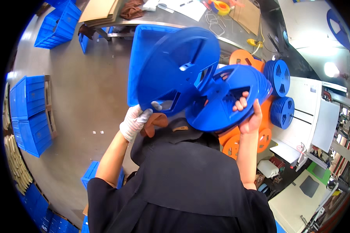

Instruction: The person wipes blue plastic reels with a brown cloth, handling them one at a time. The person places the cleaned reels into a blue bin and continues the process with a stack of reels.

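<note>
Blue plastic filled most of my view: left hand (134, 122), in a white knit glove, pinched the lower rim of a big blue reel (179, 70) held up at chest height, fingers closed on its edge. Right hand (249, 114), bare, gripped a stack of blue reels (225, 97) w/ fingers hooked thru a spoke opening. Both reels overlapped near their hubs. Orange reels (243, 58) & more blue reels (279, 75) sat behind; blue crates (29, 105) on grey floor at left
</note>
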A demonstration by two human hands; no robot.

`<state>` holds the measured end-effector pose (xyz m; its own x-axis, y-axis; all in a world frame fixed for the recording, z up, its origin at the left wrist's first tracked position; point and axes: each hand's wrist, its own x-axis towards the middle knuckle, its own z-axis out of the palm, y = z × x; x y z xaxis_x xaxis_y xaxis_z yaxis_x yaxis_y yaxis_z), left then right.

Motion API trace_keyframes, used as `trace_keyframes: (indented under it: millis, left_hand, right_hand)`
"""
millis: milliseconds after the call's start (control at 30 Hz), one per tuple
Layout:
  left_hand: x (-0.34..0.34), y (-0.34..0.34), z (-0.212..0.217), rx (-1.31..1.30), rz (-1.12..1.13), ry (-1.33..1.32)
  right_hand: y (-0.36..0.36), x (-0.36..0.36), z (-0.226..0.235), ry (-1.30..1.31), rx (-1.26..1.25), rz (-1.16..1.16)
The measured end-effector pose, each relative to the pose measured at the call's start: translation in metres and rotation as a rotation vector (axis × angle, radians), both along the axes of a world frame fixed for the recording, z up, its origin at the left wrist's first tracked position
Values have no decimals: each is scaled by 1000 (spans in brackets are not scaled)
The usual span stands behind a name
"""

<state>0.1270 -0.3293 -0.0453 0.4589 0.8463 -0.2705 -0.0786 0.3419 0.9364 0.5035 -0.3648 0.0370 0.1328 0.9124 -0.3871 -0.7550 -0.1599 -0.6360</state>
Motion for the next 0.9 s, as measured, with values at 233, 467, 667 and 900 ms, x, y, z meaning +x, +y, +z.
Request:
trace_keyframes:
  millis: [233,467,667,900]
  left_hand:
    - [-36,-14,-29,-449,233,-246]
    - [-52,-22,-60,-514,295,-243]
    - [-40,-9,-111,-251,368,179]
    - [-4,37,-185,-97,68,1178]
  right_hand:
    - [-37,8,-20,52,-73,-74]
    - [-52,2,-28,101,-97,-106]
    - [-56,-10,-29,34,-138,-103]
    - [-58,-13,-30,20,-151,-86]
